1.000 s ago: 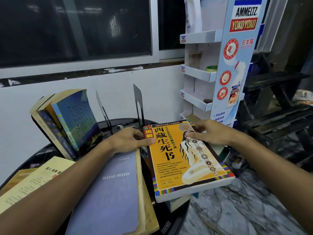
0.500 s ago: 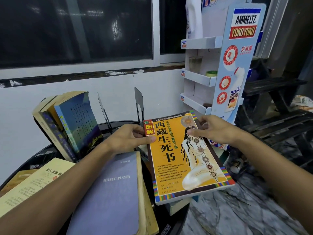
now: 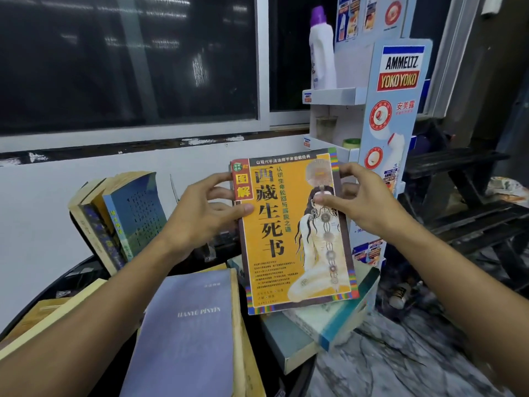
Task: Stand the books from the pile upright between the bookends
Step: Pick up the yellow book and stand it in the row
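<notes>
I hold the yellow book (image 3: 294, 233) with my left hand (image 3: 200, 222) and right hand (image 3: 360, 204) gripping its top sides; it looks thick, bendy and a bit heavy.

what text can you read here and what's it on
"AMMELTZ YOKOYOKO": display stand sign
"安美露": same sign, lower
"HANYU PINYIN": grey book
"图解" and "西藏生死书": orange book held by left hand and right hand
Small print on orange cover and leaning books: too blurred to read.
</notes>
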A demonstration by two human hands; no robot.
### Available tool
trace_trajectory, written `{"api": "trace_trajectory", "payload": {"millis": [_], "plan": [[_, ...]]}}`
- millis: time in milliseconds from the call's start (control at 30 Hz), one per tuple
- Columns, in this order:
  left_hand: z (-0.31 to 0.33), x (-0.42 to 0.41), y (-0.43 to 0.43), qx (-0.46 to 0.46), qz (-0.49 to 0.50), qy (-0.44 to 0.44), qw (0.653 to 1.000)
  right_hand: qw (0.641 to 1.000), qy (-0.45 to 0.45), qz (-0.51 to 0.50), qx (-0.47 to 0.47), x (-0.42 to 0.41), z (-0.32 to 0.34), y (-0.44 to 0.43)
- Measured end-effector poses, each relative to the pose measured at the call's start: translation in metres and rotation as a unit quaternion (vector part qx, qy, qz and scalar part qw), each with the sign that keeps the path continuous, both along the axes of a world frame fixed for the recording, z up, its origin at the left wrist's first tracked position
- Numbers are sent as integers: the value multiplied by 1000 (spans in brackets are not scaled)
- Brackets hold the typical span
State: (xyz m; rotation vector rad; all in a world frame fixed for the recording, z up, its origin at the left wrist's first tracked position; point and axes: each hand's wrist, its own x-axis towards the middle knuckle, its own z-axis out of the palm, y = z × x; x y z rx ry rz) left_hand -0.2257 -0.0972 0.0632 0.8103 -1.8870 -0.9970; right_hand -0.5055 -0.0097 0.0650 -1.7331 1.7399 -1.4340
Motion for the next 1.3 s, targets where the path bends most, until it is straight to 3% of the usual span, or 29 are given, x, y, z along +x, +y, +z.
{"api": "trace_trajectory", "payload": {"millis": [267, 567, 700, 833, 1100, 1300], "plan": [[7, 3, 12, -79, 41, 30, 996, 993, 43, -26, -105, 2, -2, -1], [-13, 10, 12, -77, -3, -27, 997, 992, 85, -53, -80, 6, -1, 4], [-26, 10, 18, -65, -35, -42, 996, 981, 133, -124, -66, 12, -3, 6], [-32, 7, 25, -82, -20, -26, 996, 965, 150, -180, -115, 28, 0, 19], [-38, -12, 69, -152, 8, 6, 988, 966, 179, -106, -152, 85, 13, 59], [-39, -36, 97, -208, 66, 16, 976, 959, 206, -137, -135, 105, 28, 78]]}}
